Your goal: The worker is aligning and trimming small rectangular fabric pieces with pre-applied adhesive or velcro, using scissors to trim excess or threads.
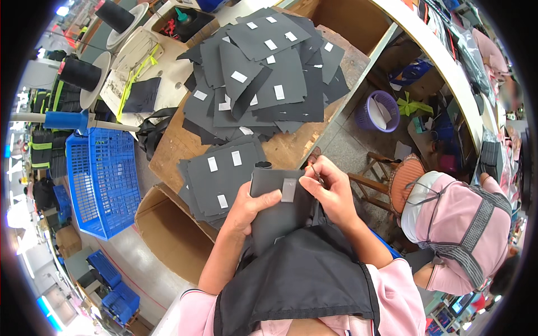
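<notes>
My left hand (pixel 250 206) grips a dark grey fabric panel (pixel 272 224) by its left side, the thumb lying across its front. The panel's upper edge curls over, and a light rectangular patch (pixel 288 190) sits near its right edge. At that right edge my right hand (pixel 329 185) is closed in a pinch. Something small and dark shows between its fingers, too small to name. Just beyond my left hand lies a low stack of similar panels (pixel 224 179) with white patches. Farther off, a large loose pile of grey panels (pixel 288 61) spreads over the wooden table (pixel 168 143).
An open cardboard box (pixel 168 235) stands left of my left arm, with a blue plastic crate (pixel 103 179) beyond it. Black thread cones (pixel 81 74) stand at far left. On the right are a purple basket (pixel 376 112), a stool (pixel 404 182) and a person in pink (pixel 465 229).
</notes>
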{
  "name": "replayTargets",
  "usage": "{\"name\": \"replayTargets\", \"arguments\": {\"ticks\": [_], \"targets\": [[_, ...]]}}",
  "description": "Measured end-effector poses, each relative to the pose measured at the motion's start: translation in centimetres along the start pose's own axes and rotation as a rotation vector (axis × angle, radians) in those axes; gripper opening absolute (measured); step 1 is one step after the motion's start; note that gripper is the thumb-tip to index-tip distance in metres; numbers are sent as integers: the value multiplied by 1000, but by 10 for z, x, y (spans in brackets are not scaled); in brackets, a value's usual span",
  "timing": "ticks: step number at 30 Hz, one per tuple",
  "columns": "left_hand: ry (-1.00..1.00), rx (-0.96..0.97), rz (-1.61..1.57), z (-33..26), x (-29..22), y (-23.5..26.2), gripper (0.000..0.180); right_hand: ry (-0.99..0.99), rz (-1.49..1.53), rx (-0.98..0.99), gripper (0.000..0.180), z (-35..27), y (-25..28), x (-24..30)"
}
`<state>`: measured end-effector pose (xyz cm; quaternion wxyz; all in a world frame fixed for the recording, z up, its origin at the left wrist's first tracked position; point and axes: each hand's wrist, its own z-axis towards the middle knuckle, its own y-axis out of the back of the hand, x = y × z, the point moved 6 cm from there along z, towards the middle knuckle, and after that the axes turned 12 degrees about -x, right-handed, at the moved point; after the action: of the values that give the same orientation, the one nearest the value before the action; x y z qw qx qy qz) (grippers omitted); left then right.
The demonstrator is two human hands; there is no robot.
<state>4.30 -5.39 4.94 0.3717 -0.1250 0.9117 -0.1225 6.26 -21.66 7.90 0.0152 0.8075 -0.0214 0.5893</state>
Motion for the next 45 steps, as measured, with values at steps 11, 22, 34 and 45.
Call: {"name": "replayTargets", "arguments": {"ticks": [11, 22, 34, 45], "targets": [[47, -34, -124, 2, -2, -1, 32, 719, -547, -165, 31, -15, 7, 25], [8, -13, -27, -6, -11, -2, 34, 840, -632, -24, 29, -3, 7, 41], [55, 22, -2, -5, -9, -5, 33, 701, -597, 21, 32, 5, 14, 29], [59, -7, -11, -3, -10, -2, 33, 824, -646, -8, 28, -1, 10, 41]]}}
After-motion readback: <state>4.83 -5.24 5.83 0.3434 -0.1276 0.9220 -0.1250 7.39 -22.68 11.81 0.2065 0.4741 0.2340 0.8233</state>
